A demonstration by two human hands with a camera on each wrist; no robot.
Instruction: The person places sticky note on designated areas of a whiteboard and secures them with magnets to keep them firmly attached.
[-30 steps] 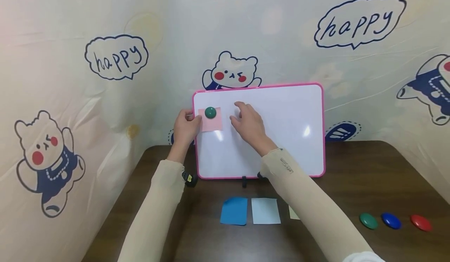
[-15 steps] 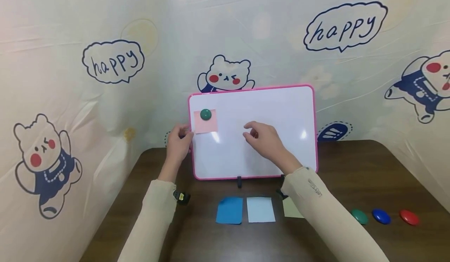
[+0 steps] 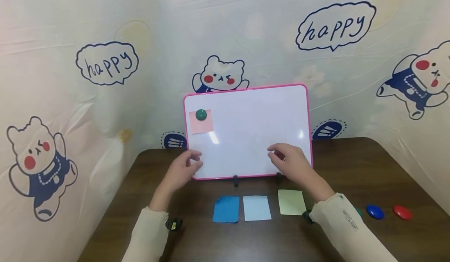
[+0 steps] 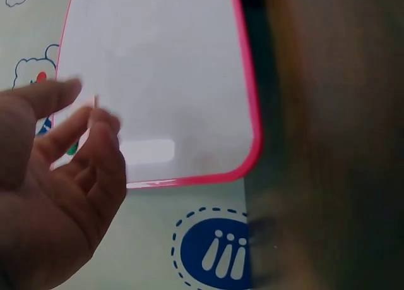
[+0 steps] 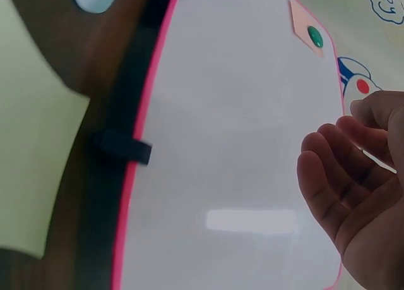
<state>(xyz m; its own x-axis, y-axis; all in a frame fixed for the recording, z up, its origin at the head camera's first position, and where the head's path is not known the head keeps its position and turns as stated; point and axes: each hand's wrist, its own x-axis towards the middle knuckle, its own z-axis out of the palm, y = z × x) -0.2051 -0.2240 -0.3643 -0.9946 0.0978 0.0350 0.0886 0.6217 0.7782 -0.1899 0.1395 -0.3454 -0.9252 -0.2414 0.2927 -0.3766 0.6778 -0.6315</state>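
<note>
From the near side, the head camera looks forward and down over table (image 3: 242, 242) and board (image 3: 242, 137). The wrist cameras, much closer and turned sideways, face the board past left hand (image 3: 180, 171) and right hand (image 3: 292, 163). All three views share the board; head and right wrist also share the pink note (image 3: 205, 126).

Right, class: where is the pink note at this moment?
In the head view, the pink note is on the whiteboard, near its upper left corner, with a green magnet on it and the left hand lower down.
</note>
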